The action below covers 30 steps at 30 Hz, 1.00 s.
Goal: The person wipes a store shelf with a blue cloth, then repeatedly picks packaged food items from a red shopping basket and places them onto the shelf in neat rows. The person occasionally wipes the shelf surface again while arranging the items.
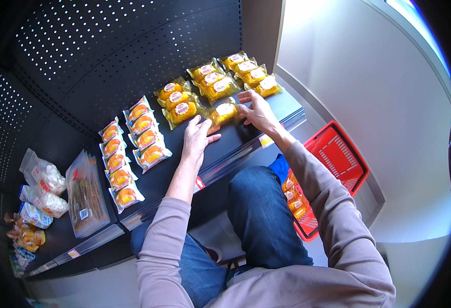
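A yellow cake in a clear wrapper lies on the dark shelf between my two hands, at the front of a row of similar packs. My left hand is by its near left end, fingers apart. At the right end, the fingertips of my right hand are at the wrapper's edge, also spread. Neither hand is closed around the pack. Another row of yellow cakes lies to the left, and one more is at the far right.
Two rows of white-wrapped pastries lie further left, then flat clear bags and bags of white food. Price tags line the shelf's front edge. A red basket with wrapped orange packs stands beside my knee.
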{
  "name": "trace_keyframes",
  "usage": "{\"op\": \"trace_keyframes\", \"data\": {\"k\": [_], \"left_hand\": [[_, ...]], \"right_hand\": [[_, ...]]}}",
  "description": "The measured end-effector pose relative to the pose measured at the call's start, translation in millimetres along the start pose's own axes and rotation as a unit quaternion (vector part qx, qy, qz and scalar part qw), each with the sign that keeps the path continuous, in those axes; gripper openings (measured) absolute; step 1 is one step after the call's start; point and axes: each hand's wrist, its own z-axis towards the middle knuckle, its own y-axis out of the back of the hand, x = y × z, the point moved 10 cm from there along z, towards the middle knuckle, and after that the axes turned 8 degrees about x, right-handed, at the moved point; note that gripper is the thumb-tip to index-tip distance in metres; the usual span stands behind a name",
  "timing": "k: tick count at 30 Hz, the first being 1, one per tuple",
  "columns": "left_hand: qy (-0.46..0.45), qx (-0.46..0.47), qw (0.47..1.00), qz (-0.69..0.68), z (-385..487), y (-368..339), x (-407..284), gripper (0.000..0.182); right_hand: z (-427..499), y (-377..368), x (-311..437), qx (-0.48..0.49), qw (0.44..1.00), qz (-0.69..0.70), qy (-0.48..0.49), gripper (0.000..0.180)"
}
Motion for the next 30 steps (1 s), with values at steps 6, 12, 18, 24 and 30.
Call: {"op": "trace_keyframes", "data": {"k": [6, 12, 18, 24, 30], "left_hand": [[0.024, 0.006, 0.996, 0.088, -10.1, 3.4, -1.7, 0.054], [-0.015, 0.076, 0.995, 0.069, -23.0, -14.9, -14.2, 0.038], [-0.059, 0.177, 0.974, 0.132, -58.0, -84.9, -30.4, 0.035], [-0.061, 0.194, 0.959, 0.195, -72.7, -104.9, -24.9, 0.043], [-0.025, 0.045, 0.981, 0.187, -50.1, -32.5, -22.7, 0.033]], "right_hand": [[-0.6, -11.7, -10.2, 0.048, 0.997, 0.038, -0.05, 0.067], [-19.8, -0.1, -5.0, 0.072, 0.981, 0.175, -0.038, 0.075], [-100.2, 37.5, -11.2, 0.105, 0.941, 0.308, -0.097, 0.074], [-182.2, 100.9, -66.8, -0.014, 0.952, 0.288, -0.098, 0.069], [-274.7, 118.7, -248.4, -0.055, 0.942, 0.2, -0.262, 0.039]]}}
